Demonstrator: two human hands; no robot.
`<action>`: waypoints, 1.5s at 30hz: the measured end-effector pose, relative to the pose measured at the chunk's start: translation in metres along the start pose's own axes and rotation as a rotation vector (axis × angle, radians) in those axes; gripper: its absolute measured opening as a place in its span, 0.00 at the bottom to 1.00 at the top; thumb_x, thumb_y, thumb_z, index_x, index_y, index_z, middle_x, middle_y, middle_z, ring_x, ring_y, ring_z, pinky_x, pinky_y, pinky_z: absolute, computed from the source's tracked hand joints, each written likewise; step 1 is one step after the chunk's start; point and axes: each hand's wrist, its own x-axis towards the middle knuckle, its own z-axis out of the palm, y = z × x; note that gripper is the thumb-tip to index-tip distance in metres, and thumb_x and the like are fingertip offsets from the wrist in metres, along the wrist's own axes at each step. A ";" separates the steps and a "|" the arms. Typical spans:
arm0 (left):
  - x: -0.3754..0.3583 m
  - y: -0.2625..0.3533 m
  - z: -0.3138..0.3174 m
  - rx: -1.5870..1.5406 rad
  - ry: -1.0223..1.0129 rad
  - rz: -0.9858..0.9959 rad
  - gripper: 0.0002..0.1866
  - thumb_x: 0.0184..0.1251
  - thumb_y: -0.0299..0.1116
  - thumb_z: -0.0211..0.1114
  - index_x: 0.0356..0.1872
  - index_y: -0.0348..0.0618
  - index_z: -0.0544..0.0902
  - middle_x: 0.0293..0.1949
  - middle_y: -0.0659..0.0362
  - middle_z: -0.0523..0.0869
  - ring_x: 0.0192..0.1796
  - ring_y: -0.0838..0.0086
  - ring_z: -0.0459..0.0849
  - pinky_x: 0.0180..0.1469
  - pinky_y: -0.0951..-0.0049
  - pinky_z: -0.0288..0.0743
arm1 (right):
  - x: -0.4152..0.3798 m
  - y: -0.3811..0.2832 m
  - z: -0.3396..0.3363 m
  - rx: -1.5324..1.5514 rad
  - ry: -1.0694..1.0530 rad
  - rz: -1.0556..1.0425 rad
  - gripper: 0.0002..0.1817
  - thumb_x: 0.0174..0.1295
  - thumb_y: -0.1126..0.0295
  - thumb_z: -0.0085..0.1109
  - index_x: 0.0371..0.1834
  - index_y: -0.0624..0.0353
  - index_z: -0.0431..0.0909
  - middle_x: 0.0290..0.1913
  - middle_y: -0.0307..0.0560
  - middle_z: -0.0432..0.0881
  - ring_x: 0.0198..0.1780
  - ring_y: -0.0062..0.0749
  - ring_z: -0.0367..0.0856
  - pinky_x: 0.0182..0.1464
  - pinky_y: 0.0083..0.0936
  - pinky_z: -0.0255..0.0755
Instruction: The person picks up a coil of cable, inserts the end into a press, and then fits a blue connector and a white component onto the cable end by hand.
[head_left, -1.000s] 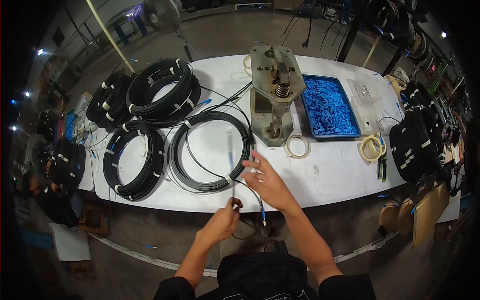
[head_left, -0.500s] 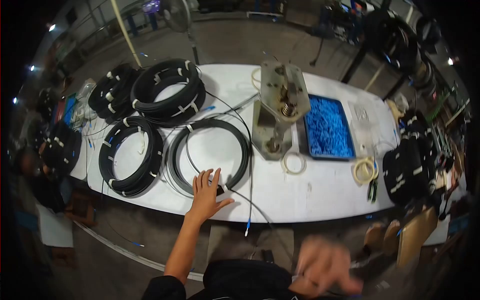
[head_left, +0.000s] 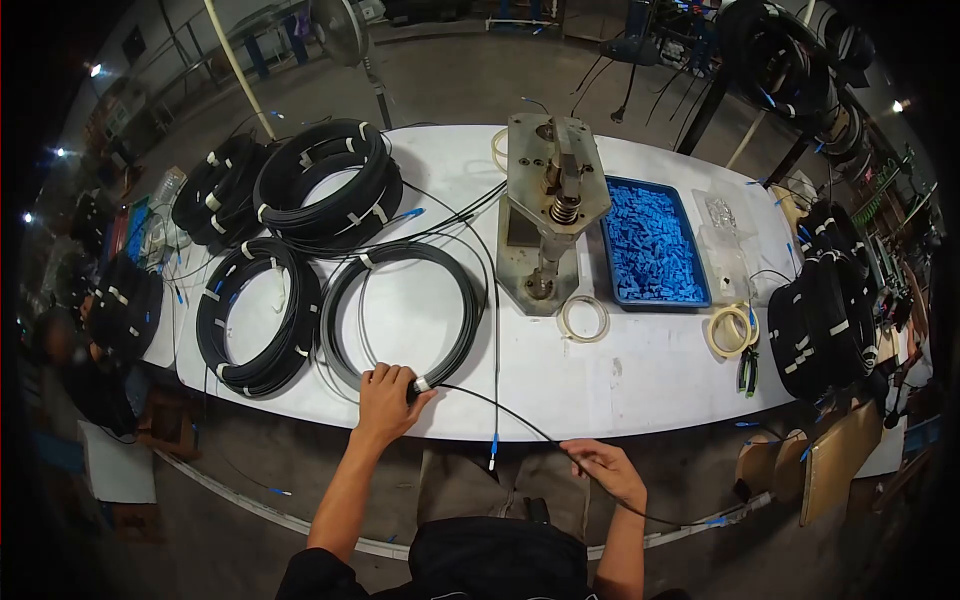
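My left hand (head_left: 388, 400) is closed around the lower edge of a black cable coil (head_left: 470, 290) that lies on the white table, beside a white tape band on it. From there a loose cable end (head_left: 510, 408) runs right to my right hand (head_left: 608, 468), whose fingers are closed on it beyond the table's front edge. Past that hand the cable carries on to a blue connector (head_left: 718, 520). Another cable hangs over the front edge, with a blue and white tip (head_left: 493, 452).
More taped black coils (head_left: 258, 315) stand at the left and right (head_left: 825, 325). A metal press (head_left: 555, 210) stands mid-table, beside a blue tray (head_left: 708, 290) of small blue parts. Tape rolls (head_left: 585, 318) and green-handled cutters (head_left: 748, 372) lie on the right half.
My left hand has gone from spread fingers to a grip on the coil. My right hand, blurred and lower before, has moved up and left and now holds the cable.
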 end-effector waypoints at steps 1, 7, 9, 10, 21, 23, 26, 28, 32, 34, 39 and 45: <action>-0.003 -0.003 -0.002 0.024 -0.003 -0.001 0.19 0.57 0.49 0.71 0.34 0.44 0.79 0.32 0.58 0.80 0.40 0.60 0.75 0.44 0.60 0.64 | -0.005 0.013 -0.005 0.001 -0.002 -0.002 0.15 0.63 0.83 0.56 0.52 0.62 0.81 0.63 0.55 0.75 0.50 0.26 0.76 0.48 0.23 0.71; -0.014 -0.012 -0.011 0.024 0.049 0.043 0.21 0.52 0.49 0.74 0.30 0.43 0.77 0.27 0.58 0.76 0.36 0.59 0.74 0.42 0.60 0.64 | -0.003 0.032 -0.010 0.427 0.059 -0.499 0.17 0.66 0.60 0.60 0.52 0.58 0.77 0.65 0.60 0.72 0.58 0.46 0.73 0.56 0.36 0.63; -0.022 -0.020 -0.015 0.049 0.028 0.033 0.24 0.45 0.52 0.76 0.22 0.46 0.73 0.24 0.59 0.72 0.33 0.61 0.73 0.40 0.61 0.63 | 0.012 0.014 -0.024 0.518 0.255 -0.441 0.20 0.72 0.51 0.52 0.49 0.59 0.75 0.48 0.50 0.81 0.49 0.37 0.77 0.49 0.28 0.65; -0.028 -0.025 -0.017 0.051 0.025 0.033 0.24 0.45 0.52 0.76 0.22 0.46 0.73 0.24 0.59 0.72 0.33 0.61 0.73 0.40 0.61 0.63 | 0.017 0.002 -0.035 0.499 0.379 -0.382 0.21 0.74 0.50 0.49 0.49 0.59 0.74 0.41 0.45 0.82 0.45 0.33 0.78 0.47 0.26 0.65; -0.049 -0.047 -0.059 -0.102 -0.088 0.118 0.29 0.36 0.55 0.80 0.25 0.44 0.75 0.36 0.56 0.76 0.44 0.59 0.73 0.49 0.60 0.66 | 0.109 -0.074 -0.087 -0.216 0.804 -0.298 0.15 0.75 0.59 0.50 0.49 0.57 0.82 0.23 0.29 0.66 0.22 0.10 0.58 0.22 0.13 0.51; -0.035 -0.035 -0.068 -0.118 -0.225 0.064 0.29 0.37 0.54 0.80 0.30 0.41 0.77 0.38 0.55 0.77 0.46 0.57 0.74 0.51 0.59 0.67 | 0.136 -0.064 -0.080 -0.448 0.754 -0.334 0.17 0.74 0.59 0.51 0.42 0.59 0.85 0.22 0.31 0.68 0.24 0.14 0.61 0.26 0.17 0.55; -0.022 -0.010 -0.055 -0.473 -0.110 -0.226 0.36 0.40 0.56 0.80 0.43 0.38 0.78 0.43 0.52 0.78 0.49 0.55 0.75 0.54 0.59 0.69 | 0.171 -0.055 -0.057 -0.557 0.719 -0.404 0.17 0.74 0.59 0.51 0.40 0.62 0.84 0.23 0.37 0.73 0.26 0.20 0.67 0.30 0.21 0.62; -0.019 0.009 -0.036 -0.311 -0.271 -0.212 0.43 0.43 0.56 0.79 0.55 0.37 0.74 0.49 0.49 0.77 0.53 0.53 0.75 0.55 0.59 0.68 | 0.181 -0.051 -0.058 -0.639 0.727 -0.468 0.17 0.74 0.59 0.50 0.41 0.62 0.83 0.24 0.41 0.76 0.27 0.22 0.70 0.32 0.22 0.65; -0.023 0.016 -0.020 -0.106 -0.174 -0.011 0.22 0.52 0.51 0.77 0.34 0.42 0.83 0.29 0.60 0.81 0.33 0.64 0.81 0.38 0.64 0.74 | 0.185 -0.060 -0.060 -0.639 0.694 -0.392 0.15 0.73 0.62 0.50 0.44 0.62 0.82 0.28 0.45 0.81 0.30 0.24 0.74 0.34 0.24 0.68; -0.023 0.007 -0.015 -0.076 0.019 0.154 0.18 0.51 0.48 0.77 0.24 0.46 0.81 0.20 0.65 0.77 0.23 0.68 0.78 0.30 0.67 0.72 | 0.182 -0.066 -0.061 -0.660 0.647 -0.385 0.14 0.73 0.64 0.51 0.45 0.61 0.82 0.30 0.46 0.82 0.30 0.24 0.75 0.35 0.23 0.68; -0.020 -0.028 -0.025 -0.131 0.036 0.288 0.20 0.43 0.46 0.81 0.20 0.46 0.79 0.20 0.63 0.75 0.23 0.68 0.75 0.27 0.68 0.68 | 0.188 -0.082 -0.060 -0.558 0.382 -0.396 0.12 0.71 0.67 0.56 0.47 0.64 0.83 0.37 0.39 0.84 0.39 0.19 0.76 0.44 0.17 0.70; -0.007 -0.047 -0.027 -0.461 0.027 0.072 0.17 0.46 0.37 0.80 0.22 0.41 0.79 0.20 0.59 0.74 0.23 0.71 0.73 0.27 0.72 0.66 | 0.210 -0.078 -0.054 -0.625 0.420 -0.524 0.13 0.66 0.65 0.63 0.42 0.67 0.84 0.34 0.43 0.85 0.35 0.22 0.78 0.40 0.21 0.71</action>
